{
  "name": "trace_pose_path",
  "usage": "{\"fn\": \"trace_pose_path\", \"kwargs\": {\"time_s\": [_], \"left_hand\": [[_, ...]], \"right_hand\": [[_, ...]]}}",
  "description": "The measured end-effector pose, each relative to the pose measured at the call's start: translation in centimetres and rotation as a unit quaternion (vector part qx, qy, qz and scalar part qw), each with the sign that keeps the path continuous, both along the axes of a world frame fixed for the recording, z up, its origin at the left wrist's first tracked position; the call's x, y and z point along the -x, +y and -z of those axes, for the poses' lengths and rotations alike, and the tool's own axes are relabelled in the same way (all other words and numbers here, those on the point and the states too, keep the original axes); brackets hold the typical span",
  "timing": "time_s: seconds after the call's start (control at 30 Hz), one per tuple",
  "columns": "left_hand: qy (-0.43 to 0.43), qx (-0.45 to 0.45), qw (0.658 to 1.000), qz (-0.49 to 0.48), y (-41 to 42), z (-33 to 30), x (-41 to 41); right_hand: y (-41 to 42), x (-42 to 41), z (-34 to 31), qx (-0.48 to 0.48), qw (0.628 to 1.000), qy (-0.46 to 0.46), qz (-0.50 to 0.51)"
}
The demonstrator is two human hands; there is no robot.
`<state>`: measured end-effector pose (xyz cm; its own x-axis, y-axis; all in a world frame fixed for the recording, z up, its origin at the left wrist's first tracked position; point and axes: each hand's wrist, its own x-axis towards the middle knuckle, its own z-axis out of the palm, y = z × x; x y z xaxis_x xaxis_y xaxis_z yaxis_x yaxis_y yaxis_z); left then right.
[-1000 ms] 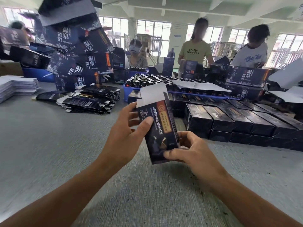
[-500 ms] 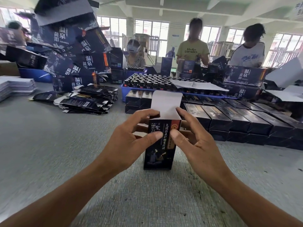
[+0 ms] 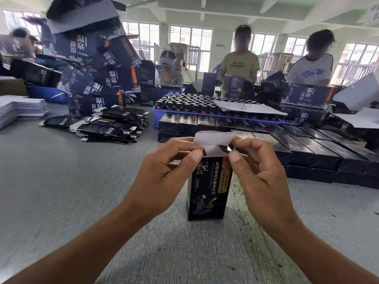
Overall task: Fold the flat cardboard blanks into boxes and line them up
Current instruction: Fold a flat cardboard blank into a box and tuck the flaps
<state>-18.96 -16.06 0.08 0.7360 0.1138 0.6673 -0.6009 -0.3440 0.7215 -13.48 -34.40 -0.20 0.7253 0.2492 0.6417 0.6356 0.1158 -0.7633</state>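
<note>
1. head view: a small dark box (image 3: 208, 187) stands upright on the grey table (image 3: 61, 191), near the middle of the picture, its base flat on the surface and its printed front toward the camera.
2. the left hand (image 3: 164, 173) has its fingers curled and pinches the box's top left corner, thumb on the front face, fingertips on the white top flap (image 3: 213, 138).
3. the right hand (image 3: 262, 173) is curled likewise and pinches the top right corner, thumb on the front, forefinger on the flap's right end.
4. the flap stands partly bent over the open top, its white inside showing; the box mouth is not closed.
5. behind the box, well apart, finished boxes (image 3: 307, 148) lie in close rows, edges touching, running off to the right edge of the picture.
6. to the left rear a stack of flat blanks (image 3: 114, 128) lies on the table, with bare table between it and the box.
7. a blue tray of small bottles (image 3: 201, 105) sits behind the rows, partly covered by a white sheet (image 3: 246, 107).
8. large dark cartons (image 3: 98, 64) are piled up at the left rear.
9. white paper stacks (image 3: 22, 107) lie at the far left edge.
10. three people (image 3: 240, 62) stand or sit across the table.
11. open grey table lies left of the left forearm and in front of the box between both forearms.
</note>
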Motion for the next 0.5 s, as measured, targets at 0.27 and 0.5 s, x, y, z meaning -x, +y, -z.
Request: {"fn": "trace_pose_path", "kwargs": {"time_s": [0.27, 0.5], "left_hand": [[-0.011, 0.004, 1.000, 0.005, -0.12, 0.14, 0.08], [0.006, 0.041, 0.999, 0.000, -0.16, 0.13, 0.05]], "right_hand": [[0.00, 0.46, -0.59, -0.008, 0.999, -0.016, 0.034], [-0.20, 0.43, -0.73, -0.024, 0.999, -0.001, 0.024]]}}
